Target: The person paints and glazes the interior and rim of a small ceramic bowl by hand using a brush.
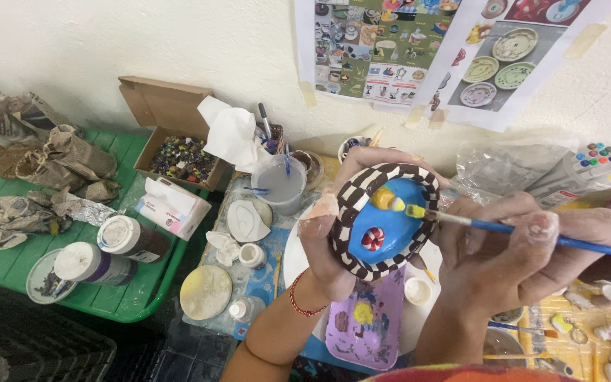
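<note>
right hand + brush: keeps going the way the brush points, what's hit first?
The right hand aims its blue-handled brush leftward, the yellow tip already at the yellow shape on the blue inside of the checkered-rim bowl held by the left hand. That yellow shape comes first; contact looks likely, depth unclear.

Tissue pack (172, 206) (white-pink), wall posters (447, 49)

Head view, steeply down, close.
</note>
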